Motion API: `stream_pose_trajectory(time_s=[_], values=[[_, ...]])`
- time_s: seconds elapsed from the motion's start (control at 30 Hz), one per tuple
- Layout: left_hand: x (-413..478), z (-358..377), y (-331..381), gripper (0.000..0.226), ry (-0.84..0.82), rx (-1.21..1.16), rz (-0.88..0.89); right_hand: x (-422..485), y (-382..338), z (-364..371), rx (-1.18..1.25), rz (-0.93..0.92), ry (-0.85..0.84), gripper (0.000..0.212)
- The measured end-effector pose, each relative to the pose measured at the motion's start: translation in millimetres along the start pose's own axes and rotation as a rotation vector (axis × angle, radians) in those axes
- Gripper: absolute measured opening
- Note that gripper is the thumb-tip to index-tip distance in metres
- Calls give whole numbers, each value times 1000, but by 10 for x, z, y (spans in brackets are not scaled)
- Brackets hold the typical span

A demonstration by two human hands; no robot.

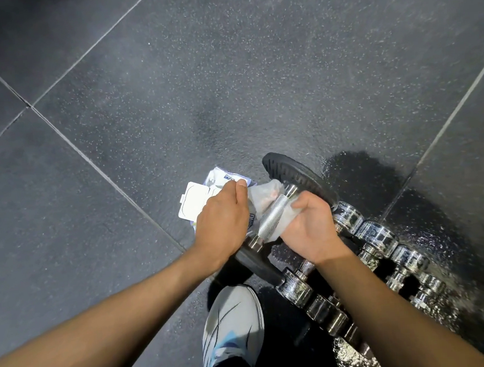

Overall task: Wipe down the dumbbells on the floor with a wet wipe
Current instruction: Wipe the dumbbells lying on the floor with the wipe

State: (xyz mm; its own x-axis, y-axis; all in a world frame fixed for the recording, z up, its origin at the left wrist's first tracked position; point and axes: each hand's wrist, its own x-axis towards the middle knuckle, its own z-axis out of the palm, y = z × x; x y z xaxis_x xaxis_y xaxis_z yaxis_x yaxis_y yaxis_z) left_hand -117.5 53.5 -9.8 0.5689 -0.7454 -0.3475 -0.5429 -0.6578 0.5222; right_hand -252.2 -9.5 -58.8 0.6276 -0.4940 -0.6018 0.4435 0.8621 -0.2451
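A dumbbell with black plates and a knurled silver handle (pixel 275 217) lies on the dark floor at centre. A thin white wet wipe (pixel 260 195) is draped under and around that handle. My left hand (pixel 223 219) pinches the wipe's left end beside the handle. My right hand (pixel 311 227) holds the wipe's right end against the handle near the far black plate (pixel 295 173). Several chrome dumbbells (pixel 378 233) lie in a row to the right, partly under my right forearm.
A white wet-wipe pack (pixel 196 201) with its lid flipped open lies on the floor just left of my left hand. A white and blue shoe (pixel 231 326) stands below the dumbbell. Dark speckled rubber floor tiles (pixel 169 87) stretch ahead and left.
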Motion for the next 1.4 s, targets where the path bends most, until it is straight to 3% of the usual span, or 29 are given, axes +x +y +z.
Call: stream_pose_trajectory(time_s=[0.07,0.2,0.4,0.53,0.63,0.73,0.87,0.93,1.13,1.3,1.33,1.4], values=[[7,-4,11,40,-4,5,0,65,-16,-27,34,41,-7,70],[17,1,18,41,-3,-4,-10,11,34,17,7,57,34,39],[13,17,-9,40,5,-12,-8,-368,71,132,-39,2,23,25],[19,24,-14,38,9,-12,-3,-530,178,247,-31,10,93,25],[14,19,-11,38,9,-5,-1,-502,184,275,-51,16,147,13],[14,13,-6,38,5,-6,-9,-416,127,237,-43,7,171,19],[-4,11,2,42,-3,-12,-19,-233,96,169,-15,32,106,61],[-2,6,-4,43,-2,-5,-21,-147,91,140,1,18,71,69],[21,5,-4,41,-3,-11,-22,-177,109,37,68,11,60,55],[9,5,3,41,-6,-2,-11,-477,195,41,-109,-30,161,26],[11,6,-1,40,-6,1,-7,-549,212,63,-153,-52,180,25],[10,3,-4,40,-5,-3,-6,-645,238,89,-266,-96,282,46]])
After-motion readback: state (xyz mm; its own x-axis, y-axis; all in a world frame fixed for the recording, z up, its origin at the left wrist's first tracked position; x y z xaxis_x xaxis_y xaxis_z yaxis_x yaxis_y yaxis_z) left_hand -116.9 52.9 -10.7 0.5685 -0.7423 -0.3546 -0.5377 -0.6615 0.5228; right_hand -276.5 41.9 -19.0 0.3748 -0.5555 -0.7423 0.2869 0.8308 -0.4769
